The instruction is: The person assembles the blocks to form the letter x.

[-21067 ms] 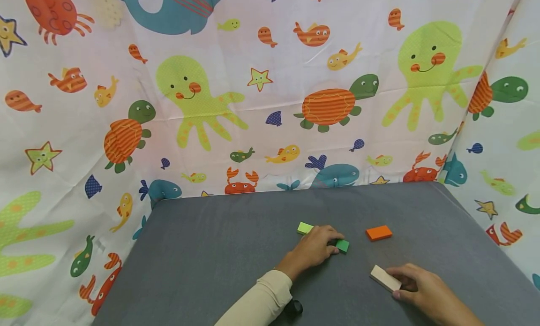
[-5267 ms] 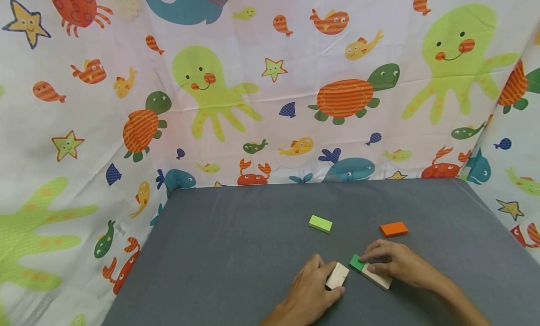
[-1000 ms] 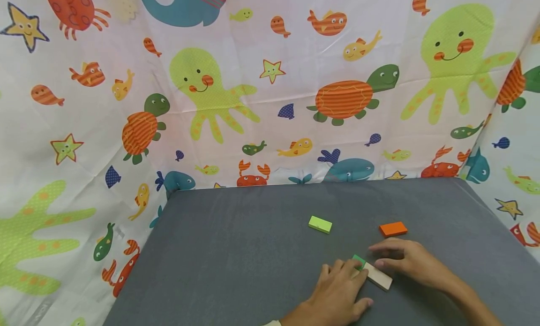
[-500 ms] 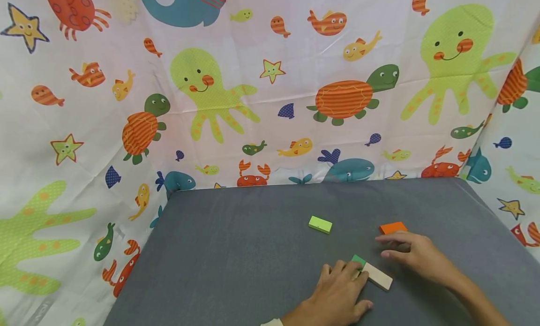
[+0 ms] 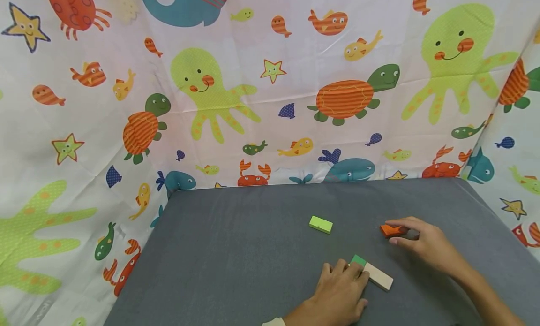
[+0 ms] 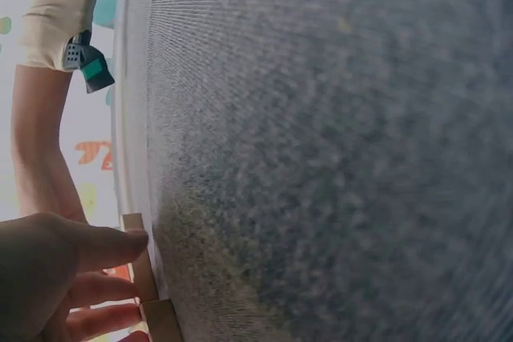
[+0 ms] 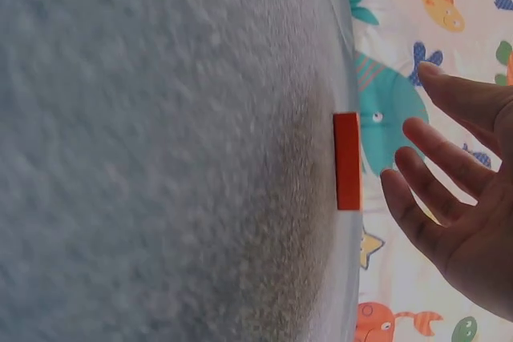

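In the head view, my left hand lies low over the small blocks, fingers bent. The left wrist view has its thumb on the near side of a plain wooden block and fingers behind it, so it appears to hold that block. Past the fingertips, a green block touches the end of another plain wooden block. At the right, my right hand hovers around an orange block, thumb and fingers spread. In the right wrist view a gap shows between the fingers and the orange block.
A light green block lies farther back on the grey table. Behind and beside the table hangs a white curtain printed with sea animals.
My right hand has left the plain wooden block and moved back and right to the orange one. Over the last second the left hand has stayed almost still, the wooden block having joined the others earlier.
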Demonstrator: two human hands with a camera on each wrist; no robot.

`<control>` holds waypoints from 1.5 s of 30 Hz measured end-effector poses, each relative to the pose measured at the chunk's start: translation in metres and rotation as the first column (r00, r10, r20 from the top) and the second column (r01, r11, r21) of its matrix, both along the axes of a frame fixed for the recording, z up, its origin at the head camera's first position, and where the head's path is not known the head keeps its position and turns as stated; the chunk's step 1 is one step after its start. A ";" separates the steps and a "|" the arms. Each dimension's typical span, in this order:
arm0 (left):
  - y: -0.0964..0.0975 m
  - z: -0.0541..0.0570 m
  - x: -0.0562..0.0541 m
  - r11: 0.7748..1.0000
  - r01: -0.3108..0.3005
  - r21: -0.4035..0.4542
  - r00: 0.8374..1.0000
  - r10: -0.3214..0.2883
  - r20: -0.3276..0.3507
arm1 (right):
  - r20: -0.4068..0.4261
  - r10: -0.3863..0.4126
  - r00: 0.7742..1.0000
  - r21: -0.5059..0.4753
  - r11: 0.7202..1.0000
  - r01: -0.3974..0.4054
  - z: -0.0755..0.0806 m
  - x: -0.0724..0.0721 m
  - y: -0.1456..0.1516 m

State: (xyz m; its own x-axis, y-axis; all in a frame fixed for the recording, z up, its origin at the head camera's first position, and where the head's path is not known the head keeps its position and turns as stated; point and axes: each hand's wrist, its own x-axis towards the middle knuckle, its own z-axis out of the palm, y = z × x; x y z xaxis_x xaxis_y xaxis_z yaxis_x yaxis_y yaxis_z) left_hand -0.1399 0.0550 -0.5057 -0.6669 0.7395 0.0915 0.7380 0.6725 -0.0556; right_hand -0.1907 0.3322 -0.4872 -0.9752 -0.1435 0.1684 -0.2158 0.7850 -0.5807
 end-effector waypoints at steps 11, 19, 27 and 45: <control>0.001 0.003 0.000 0.999 -0.003 -0.040 1.000 0.003 0.005 | 0.024 0.015 1.000 0.008 1.000 -0.015 -0.003 -0.015 0.019; 0.003 0.002 0.000 0.999 0.022 -0.046 1.000 -0.021 0.017 | -0.008 0.025 1.000 0.004 1.000 -0.025 -0.014 -0.019 0.029; 0.001 0.003 -0.001 1.000 0.026 -0.017 1.000 -0.026 -0.014 | 0.030 0.035 0.999 0.002 0.999 -0.035 -0.020 -0.026 0.032; 0.000 0.003 0.000 0.999 0.037 -0.018 0.999 -0.037 0.014 | 0.059 0.094 0.994 0.032 0.995 -0.096 -0.023 -0.035 0.034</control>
State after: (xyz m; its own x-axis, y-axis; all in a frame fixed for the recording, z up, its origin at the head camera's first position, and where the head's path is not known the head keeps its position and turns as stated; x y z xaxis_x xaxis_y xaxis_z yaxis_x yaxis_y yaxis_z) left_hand -0.1398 0.0550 -0.5030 -0.6403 0.7650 0.0688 0.7630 0.6438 -0.0574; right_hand -0.2257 0.3660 -0.5104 -0.9648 -0.2408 0.1056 -0.2573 0.7823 -0.5673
